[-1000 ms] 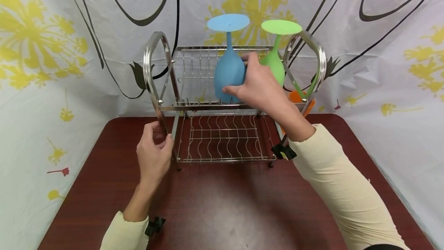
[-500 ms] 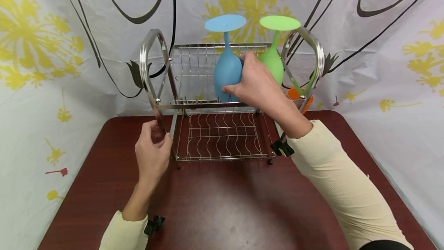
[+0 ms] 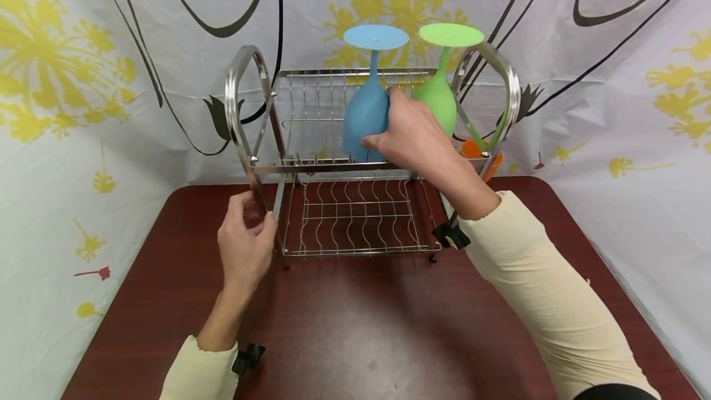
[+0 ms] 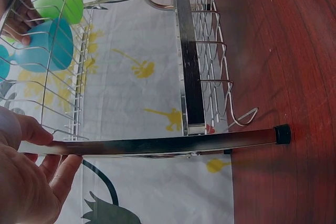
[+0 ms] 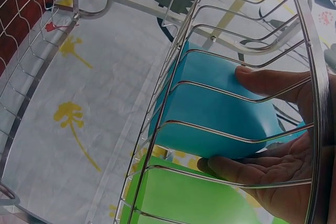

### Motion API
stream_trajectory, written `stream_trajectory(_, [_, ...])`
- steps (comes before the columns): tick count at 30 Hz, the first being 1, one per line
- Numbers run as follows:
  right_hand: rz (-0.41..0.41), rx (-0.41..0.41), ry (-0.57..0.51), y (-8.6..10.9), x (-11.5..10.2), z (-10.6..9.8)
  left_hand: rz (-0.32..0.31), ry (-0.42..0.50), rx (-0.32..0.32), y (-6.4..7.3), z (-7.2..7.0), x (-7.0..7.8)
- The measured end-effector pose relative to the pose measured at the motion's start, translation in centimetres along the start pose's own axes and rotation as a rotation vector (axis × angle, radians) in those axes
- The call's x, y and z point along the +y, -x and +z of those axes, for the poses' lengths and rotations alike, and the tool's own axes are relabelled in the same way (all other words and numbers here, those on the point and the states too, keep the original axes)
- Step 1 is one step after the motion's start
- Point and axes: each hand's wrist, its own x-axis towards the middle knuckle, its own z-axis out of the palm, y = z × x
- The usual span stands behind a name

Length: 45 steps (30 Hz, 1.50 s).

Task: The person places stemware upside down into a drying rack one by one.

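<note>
An upside-down blue wine glass (image 3: 363,119) stands on the upper tier of a metal dish rack (image 3: 333,168), its foot uppermost. My right hand (image 3: 416,131) grips its bowl, thumb on the near side and fingers behind. The right wrist view shows thumb and fingers on either side of the blue bowl (image 5: 220,103). Just right of it, a green wine glass (image 3: 439,100) also stands inverted in the rack. My left hand (image 3: 247,236) holds the rack's left upright; in the left wrist view, thumb and fingers pinch that flat metal leg (image 4: 157,145).
An orange cup (image 3: 472,150) hangs at the rack's right side, partly behind my right forearm. The rack's lower tier (image 3: 355,218) has wavy wires. Beneath is a dark red table (image 3: 355,326), with a patterned white sheet (image 3: 183,29) behind.
The blue glass first leans slightly left, then its foot swings right towards the green glass's foot. My right hand keeps its grip, and my left hand stays on the rack.
</note>
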Motion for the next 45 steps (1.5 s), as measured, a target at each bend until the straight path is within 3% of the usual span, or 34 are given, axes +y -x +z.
stream_trajectory(12, [0.019,-0.004,0.012,0.3,0.2,-0.3,0.015,0.024,-0.011,0.2,0.1,-0.1])
stream_trajectory(19, [0.002,0.006,0.016,0.5,0.1,-0.5,-0.003,0.069,0.01,0.4,0.1,-0.1])
stream_trajectory(24, [-0.025,0.025,0.008,0.8,-0.1,-0.8,-0.012,0.04,0.03,0.6,-0.1,-0.2])
stream_trajectory(32, [-0.023,0.023,0.017,1.5,-0.2,-1.6,0.019,0.036,0.059,0.6,-0.3,0.0])
stream_trajectory(38, [-0.043,0.068,-0.003,2.9,0.0,-2.2,0.026,0.039,0.06,0.6,-0.2,-0.1])
stream_trajectory(45, [-0.121,0.201,-0.052,5.8,-0.1,-3.3,0.046,0.039,0.072,0.5,-0.1,0.0])
